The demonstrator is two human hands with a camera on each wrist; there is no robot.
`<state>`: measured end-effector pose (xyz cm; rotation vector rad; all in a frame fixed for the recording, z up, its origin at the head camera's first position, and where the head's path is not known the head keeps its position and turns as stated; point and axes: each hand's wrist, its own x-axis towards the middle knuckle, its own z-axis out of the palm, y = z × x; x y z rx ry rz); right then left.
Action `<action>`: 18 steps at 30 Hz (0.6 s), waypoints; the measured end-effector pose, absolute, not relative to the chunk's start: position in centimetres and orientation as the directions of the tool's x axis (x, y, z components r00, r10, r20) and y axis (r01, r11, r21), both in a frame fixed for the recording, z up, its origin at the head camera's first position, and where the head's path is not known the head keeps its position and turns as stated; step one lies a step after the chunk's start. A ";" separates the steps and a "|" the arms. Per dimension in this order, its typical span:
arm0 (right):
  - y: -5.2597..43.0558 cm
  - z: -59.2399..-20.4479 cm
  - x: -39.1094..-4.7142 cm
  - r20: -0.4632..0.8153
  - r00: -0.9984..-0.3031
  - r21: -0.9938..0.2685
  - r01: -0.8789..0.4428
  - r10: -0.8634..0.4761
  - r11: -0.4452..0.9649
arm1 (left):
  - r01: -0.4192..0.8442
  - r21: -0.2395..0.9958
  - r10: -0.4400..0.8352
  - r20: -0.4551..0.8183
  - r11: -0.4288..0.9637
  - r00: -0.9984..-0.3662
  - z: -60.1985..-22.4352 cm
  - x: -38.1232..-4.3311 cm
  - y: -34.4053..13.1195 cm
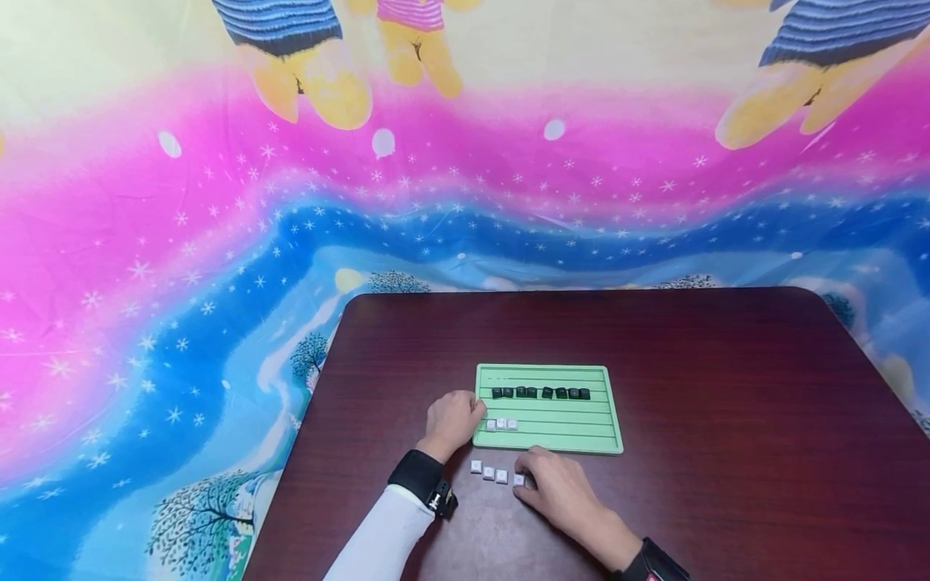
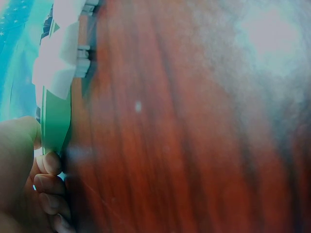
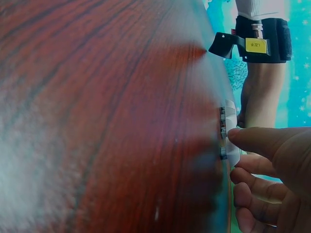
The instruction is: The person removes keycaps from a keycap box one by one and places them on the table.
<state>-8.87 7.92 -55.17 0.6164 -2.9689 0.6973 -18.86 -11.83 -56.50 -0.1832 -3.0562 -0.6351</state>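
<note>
A light green tray (image 1: 552,442) with raised ridges lies on the table. My left hand (image 1: 452,420) pinches its left edge; in the left wrist view, the thumb and index finger (image 2: 51,163) lie on either side of the green rim (image 2: 56,121). Close to the near edge of the tray, my right hand (image 1: 563,488) holds a white keycap (image 1: 519,479) between thumb and index finger. Several other white keycaps (image 1: 489,474) sit in a row to its left on the table. On the tray stand three white keycaps (image 1: 501,424) and, farther back, a row of black keycaps (image 1: 533,393).
The dark red-brown wooden table (image 1: 726,403) stretches out on both sides of the tray. Behind it hangs a colourful printed cloth (image 1: 465,186). Black wrist straps sit on both forearms, the left one (image 1: 417,478) over a white sleeve.
</note>
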 end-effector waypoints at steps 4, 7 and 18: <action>7.9 -55.0 -9.0 0.129 -0.923 -0.420 -0.382 -0.362 0.823 | 0.118 0.396 0.110 0.041 0.911 -0.993 -56.5 -18.8 -11.8; 7.9 -54.8 -9.0 0.140 -0.923 -0.429 -0.383 -0.359 0.818 | 0.118 0.397 0.111 0.042 0.910 -0.993 -56.5 -18.8 -11.8; 8.0 -54.3 -9.5 0.201 -0.916 -0.412 -0.399 -0.346 0.819 | 0.116 0.381 0.116 0.021 0.917 -0.993 -56.6 -19.0 -12.0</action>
